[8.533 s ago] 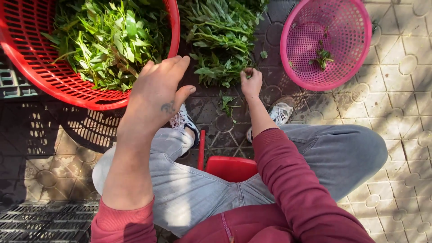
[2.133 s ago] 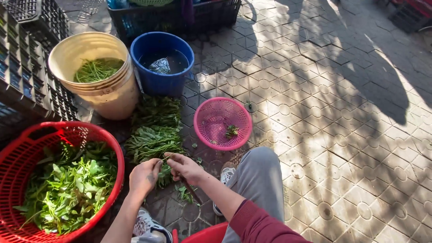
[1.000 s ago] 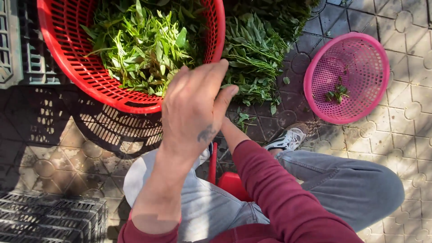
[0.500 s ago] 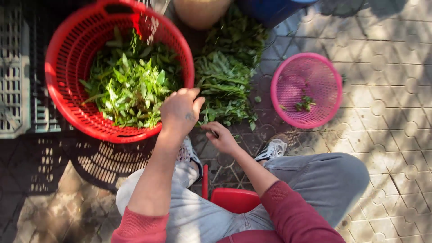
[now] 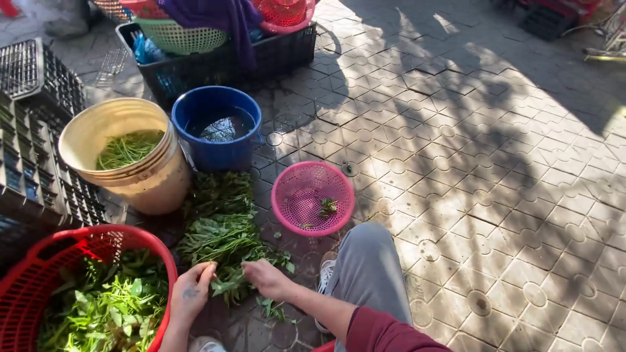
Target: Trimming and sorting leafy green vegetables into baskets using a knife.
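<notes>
I am sitting low over the paved ground, and both my hands are working at the near end of a pile of leafy green stems (image 5: 218,234) lying on the pavers. My left hand (image 5: 190,293) is at about 7 o'clock from the pile, its fingers (image 5: 207,272) pinching together on a sprig (image 5: 228,285) from the pile's near edge. My right hand (image 5: 264,279) is just beside it at 5 o'clock, its fingers (image 5: 246,268) closing on the same sprig from the other side.

At 9 o'clock from my hands, a red basket (image 5: 134,240) is holding a loose heap of picked green leaves (image 5: 98,309). My knee in grey trousers (image 5: 368,267) is sticking out at 3 o'clock.

Further out, at 1 o'clock, a small pink basket (image 5: 297,195) is sitting on the pavers, holding only a few green scraps (image 5: 328,207). At 11 o'clock, a cream bucket (image 5: 153,186) is holding thin green stems (image 5: 127,148). Just beside it, at 12 o'clock, a blue bucket (image 5: 218,153) is holding dark water.

Farthest off, a black crate (image 5: 287,55) is carrying a pale green basket (image 5: 179,39), more red baskets (image 5: 283,13) and a purple cloth (image 5: 228,16).
</notes>
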